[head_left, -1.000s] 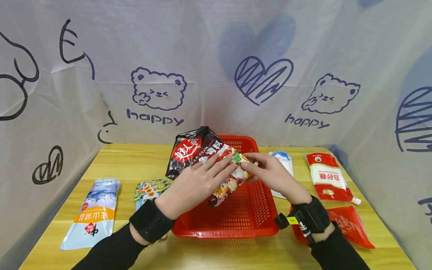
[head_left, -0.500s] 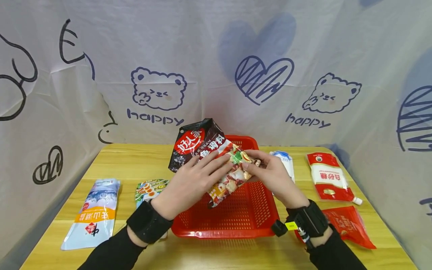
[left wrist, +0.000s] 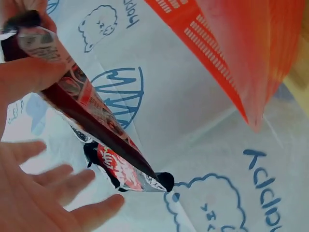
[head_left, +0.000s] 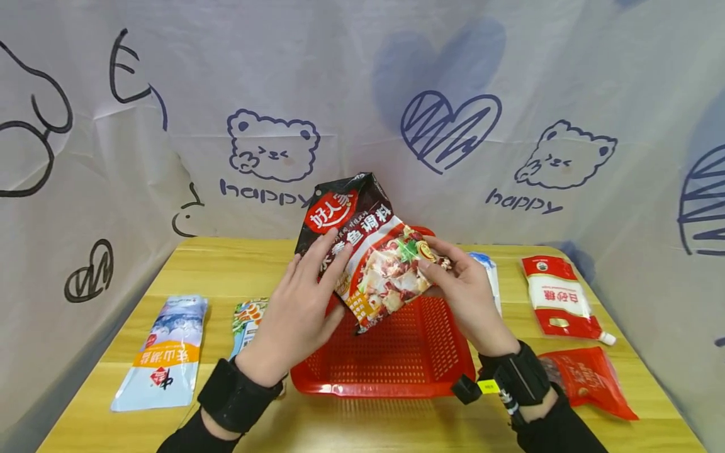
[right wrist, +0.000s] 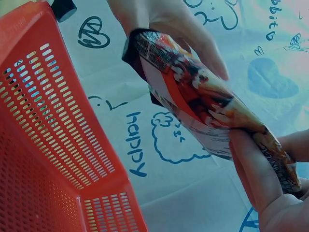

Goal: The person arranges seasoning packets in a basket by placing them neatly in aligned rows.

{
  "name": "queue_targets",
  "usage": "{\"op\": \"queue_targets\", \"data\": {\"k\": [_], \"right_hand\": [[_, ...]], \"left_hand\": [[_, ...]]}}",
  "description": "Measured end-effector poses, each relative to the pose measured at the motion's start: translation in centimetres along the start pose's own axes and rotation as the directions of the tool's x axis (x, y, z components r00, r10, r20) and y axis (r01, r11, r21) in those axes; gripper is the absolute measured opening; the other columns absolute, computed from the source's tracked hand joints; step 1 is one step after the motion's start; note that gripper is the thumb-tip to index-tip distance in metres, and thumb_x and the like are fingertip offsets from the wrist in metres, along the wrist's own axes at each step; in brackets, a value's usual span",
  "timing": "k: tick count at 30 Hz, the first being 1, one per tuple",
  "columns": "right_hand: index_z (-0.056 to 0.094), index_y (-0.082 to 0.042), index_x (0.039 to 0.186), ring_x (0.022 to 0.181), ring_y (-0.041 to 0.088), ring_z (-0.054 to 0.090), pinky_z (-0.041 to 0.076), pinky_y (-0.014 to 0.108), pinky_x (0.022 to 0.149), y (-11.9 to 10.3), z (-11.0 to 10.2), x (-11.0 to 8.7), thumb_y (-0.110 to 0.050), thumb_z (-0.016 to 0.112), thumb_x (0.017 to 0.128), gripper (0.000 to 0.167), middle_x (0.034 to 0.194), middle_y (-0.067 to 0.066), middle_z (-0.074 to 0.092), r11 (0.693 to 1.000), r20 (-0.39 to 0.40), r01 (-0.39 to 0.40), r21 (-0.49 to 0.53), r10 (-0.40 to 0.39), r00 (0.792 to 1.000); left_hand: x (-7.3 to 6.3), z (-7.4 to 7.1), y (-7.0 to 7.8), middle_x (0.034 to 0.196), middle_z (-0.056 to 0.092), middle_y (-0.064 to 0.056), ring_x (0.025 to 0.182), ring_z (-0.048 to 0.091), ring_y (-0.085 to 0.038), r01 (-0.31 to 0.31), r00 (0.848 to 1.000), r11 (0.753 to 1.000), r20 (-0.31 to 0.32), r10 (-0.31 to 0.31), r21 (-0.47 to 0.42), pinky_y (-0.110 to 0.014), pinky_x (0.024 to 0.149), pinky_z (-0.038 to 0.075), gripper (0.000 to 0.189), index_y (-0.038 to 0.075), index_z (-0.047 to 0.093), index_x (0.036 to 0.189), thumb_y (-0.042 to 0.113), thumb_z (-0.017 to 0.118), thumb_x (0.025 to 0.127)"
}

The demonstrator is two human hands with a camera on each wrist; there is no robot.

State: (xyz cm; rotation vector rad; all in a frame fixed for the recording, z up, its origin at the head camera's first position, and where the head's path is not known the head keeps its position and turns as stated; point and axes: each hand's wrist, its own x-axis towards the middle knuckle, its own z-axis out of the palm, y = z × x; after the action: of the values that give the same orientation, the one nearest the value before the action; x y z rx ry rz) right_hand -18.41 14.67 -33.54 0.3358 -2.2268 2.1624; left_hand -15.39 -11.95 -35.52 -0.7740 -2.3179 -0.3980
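Observation:
A black and red fish seasoning packet [head_left: 391, 270] is held up tilted above the red plastic basket [head_left: 391, 389]. My right hand [head_left: 470, 302] pinches the packet's lower right end, thumb in front and fingers behind, as the right wrist view also shows. On the other side my left hand [head_left: 297, 308] reaches across the packet's left edge, its fingers straight and spread. In the left wrist view that hand's fingers [left wrist: 72, 183] stand apart, and the thumb overlaps the packet's edge. The left fingers hide part of the printed front.
At left lies a blue and white salt bag [head_left: 161, 352], with a colourful packet [head_left: 246, 321] partly behind my left hand. At right lie a red and white sugar bag [head_left: 561, 296] and a red bag [head_left: 589, 380]. A blue-white packet [head_left: 487, 267] shows behind my right hand.
The packet has been raised and turned to face me more, showing more of its front. My left hand has slid leftward off its middle to the edge; my right hand keeps its pinch.

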Motion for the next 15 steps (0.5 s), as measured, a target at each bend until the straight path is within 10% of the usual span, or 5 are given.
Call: {"op": "queue_targets", "data": {"k": [4,7,11,15], "right_hand": [[0.045,-0.002,0.154,0.098,0.016,0.071,0.062,0.028,0.077,-0.01,-0.02,-0.06,-0.006,0.057,0.106,0.049,0.144,0.019,0.053,0.999,-0.030,0.031,0.037,-0.030,0.999],[0.045,-0.003,0.154,0.099,0.016,0.071,0.062,0.028,0.077,0.04,0.02,-0.13,-0.005,0.057,0.106,0.049,0.143,0.017,0.053,0.997,-0.052,0.048,0.055,-0.046,0.998],[0.047,-0.004,0.154,0.100,0.016,0.070,0.062,0.028,0.078,0.04,0.16,-0.33,-0.004,0.056,0.106,0.048,0.142,0.016,0.053,0.994,-0.073,0.072,0.080,-0.066,0.995],[0.047,-0.003,0.153,0.101,0.017,0.071,0.062,0.029,0.080,-0.06,0.44,-0.56,-0.004,0.056,0.106,0.048,0.142,0.016,0.053,0.992,-0.073,0.090,0.087,-0.084,0.994]], "left_hand": [[-0.49,-0.20,0.27,0.167,0.020,-0.026,0.139,0.046,-0.042,0.113,0.992,0.984,-0.034,-0.119,-0.137,-0.056,0.104,0.051,0.097,-0.001,0.026,0.161,0.012,0.083,0.084],[-0.68,-0.34,0.66,0.167,0.016,-0.024,0.138,0.046,-0.041,0.259,0.962,0.908,0.006,-0.272,-0.329,-0.053,0.102,0.054,0.096,-0.002,0.016,0.162,0.011,0.078,0.090],[-0.59,-0.35,0.91,0.166,0.014,-0.020,0.137,0.046,-0.038,0.475,0.867,0.637,0.203,-0.454,-0.607,-0.052,0.106,0.051,0.096,0.003,0.001,0.164,0.014,0.070,0.097],[-0.45,-0.27,0.76,0.164,0.023,-0.021,0.132,0.055,-0.036,0.627,0.757,0.368,0.423,-0.499,-0.687,-0.051,0.102,0.054,0.096,0.008,-0.003,0.165,0.022,0.067,0.101]]}}
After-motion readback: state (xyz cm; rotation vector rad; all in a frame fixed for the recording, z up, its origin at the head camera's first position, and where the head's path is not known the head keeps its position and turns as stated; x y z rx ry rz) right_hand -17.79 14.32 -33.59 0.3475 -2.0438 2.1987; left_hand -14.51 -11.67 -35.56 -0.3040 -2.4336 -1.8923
